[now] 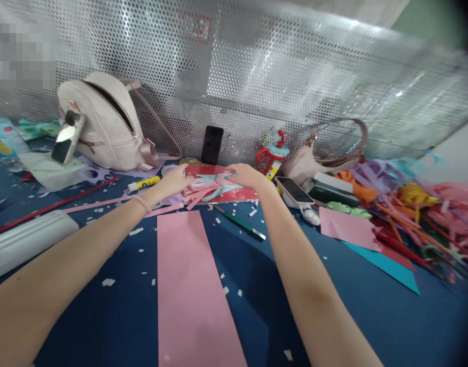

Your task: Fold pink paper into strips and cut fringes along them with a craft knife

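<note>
Reaching far across the blue table [104, 316], we have both hands at a bundle of pink and teal paper strips [209, 187] that lies on a red sheet [237, 193] near the perforated metal screen [295, 76]. Our right hand [246, 176] rests on the bundle's right end, fingers curled down over a looped part of it, seemingly pinching it, though how firm the grip is we cannot tell. Our left hand [175, 181] sits at the bundle's left end, fingers stretched out and mostly flat, touching the strip tips rather than closing on them. The strips run roughly left to right between the two hands, fanning toward our left. Just beside the left hand lies a yellow glue stick [144, 183]; a green pencil [239, 223] lies just in front of the bundle, toward us. A long pink paper sheet [191, 285] stretches from near the bundle back to us between our forearms, with open tabletop either side. A black phone [212, 145] leans upright behind the bundle, a beige backpack [104, 122] further left
</note>
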Demonstrator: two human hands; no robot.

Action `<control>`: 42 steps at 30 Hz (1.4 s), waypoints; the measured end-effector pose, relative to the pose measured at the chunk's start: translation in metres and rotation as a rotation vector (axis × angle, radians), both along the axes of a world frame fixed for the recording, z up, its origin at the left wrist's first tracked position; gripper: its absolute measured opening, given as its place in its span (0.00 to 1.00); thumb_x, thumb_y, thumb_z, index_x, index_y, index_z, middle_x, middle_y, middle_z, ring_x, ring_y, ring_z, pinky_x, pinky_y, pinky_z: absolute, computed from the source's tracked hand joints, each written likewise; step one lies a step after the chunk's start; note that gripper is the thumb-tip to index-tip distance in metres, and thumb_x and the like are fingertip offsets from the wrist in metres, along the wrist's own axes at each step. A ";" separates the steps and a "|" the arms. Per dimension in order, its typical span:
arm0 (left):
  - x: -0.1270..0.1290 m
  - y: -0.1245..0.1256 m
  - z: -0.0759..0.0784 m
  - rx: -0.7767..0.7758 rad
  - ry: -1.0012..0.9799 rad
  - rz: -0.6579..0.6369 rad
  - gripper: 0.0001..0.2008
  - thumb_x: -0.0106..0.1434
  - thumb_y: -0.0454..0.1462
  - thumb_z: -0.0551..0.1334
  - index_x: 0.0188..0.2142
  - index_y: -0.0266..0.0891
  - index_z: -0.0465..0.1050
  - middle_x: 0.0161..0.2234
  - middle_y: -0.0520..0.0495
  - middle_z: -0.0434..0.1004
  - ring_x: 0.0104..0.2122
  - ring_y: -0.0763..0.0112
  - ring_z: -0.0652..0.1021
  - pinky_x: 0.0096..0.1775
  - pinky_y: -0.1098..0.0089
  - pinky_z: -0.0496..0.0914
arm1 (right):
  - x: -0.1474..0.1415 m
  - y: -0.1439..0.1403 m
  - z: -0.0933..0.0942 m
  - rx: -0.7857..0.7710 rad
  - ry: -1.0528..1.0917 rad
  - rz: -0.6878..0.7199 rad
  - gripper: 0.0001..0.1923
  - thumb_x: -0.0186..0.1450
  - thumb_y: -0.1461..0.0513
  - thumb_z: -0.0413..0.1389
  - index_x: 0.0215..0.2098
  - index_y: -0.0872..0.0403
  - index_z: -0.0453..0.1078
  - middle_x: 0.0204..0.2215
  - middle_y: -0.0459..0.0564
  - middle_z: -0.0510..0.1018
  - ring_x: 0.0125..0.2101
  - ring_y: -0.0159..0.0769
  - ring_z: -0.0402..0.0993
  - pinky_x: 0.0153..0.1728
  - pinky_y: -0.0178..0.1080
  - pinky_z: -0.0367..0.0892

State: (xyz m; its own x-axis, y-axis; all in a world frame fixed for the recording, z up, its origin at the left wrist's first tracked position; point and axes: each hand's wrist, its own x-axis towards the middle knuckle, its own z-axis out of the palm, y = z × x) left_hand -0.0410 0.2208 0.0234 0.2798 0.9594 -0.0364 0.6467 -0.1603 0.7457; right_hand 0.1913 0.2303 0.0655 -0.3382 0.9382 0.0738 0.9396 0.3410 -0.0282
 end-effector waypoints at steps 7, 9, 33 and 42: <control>-0.002 -0.032 0.034 0.097 0.329 -0.588 0.18 0.50 0.38 0.67 0.43 0.46 0.74 0.40 0.52 0.77 0.40 0.65 0.76 0.39 0.73 0.66 | -0.018 -0.070 0.020 -0.068 -0.078 0.148 0.12 0.63 0.61 0.50 0.41 0.53 0.72 0.41 0.53 0.78 0.42 0.42 0.72 0.38 0.38 0.63; 0.008 -0.047 0.031 0.084 0.387 -0.769 0.22 0.47 0.38 0.69 0.44 0.49 0.74 0.45 0.54 0.75 0.43 0.65 0.75 0.40 0.74 0.66 | -0.010 -0.083 0.004 -0.170 -0.156 0.146 0.07 0.55 0.63 0.57 0.33 0.54 0.72 0.33 0.53 0.78 0.36 0.44 0.73 0.31 0.38 0.61; 0.022 -0.080 0.036 0.178 0.656 -0.899 0.14 0.54 0.28 0.61 0.38 0.46 0.76 0.38 0.53 0.77 0.33 0.69 0.75 0.32 0.74 0.63 | 0.007 -0.124 0.016 -0.462 -0.063 0.413 0.06 0.58 0.67 0.53 0.32 0.51 0.69 0.32 0.42 0.76 0.32 0.32 0.71 0.31 0.33 0.60; 0.014 -0.072 0.027 0.139 0.818 -0.682 0.24 0.37 0.34 0.73 0.37 0.40 0.73 0.37 0.47 0.75 0.35 0.59 0.74 0.31 0.70 0.65 | -0.023 -0.168 0.007 -0.477 -0.146 0.621 0.10 0.59 0.64 0.59 0.39 0.51 0.70 0.35 0.45 0.77 0.34 0.36 0.72 0.26 0.35 0.54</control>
State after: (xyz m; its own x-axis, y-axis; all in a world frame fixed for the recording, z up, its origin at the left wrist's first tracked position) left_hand -0.0271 0.1486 0.0503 0.6981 0.6198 -0.3585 0.6831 -0.7265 0.0745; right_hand 0.1680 0.0624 0.0729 -0.7848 0.4942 -0.3740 0.5874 0.7856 -0.1945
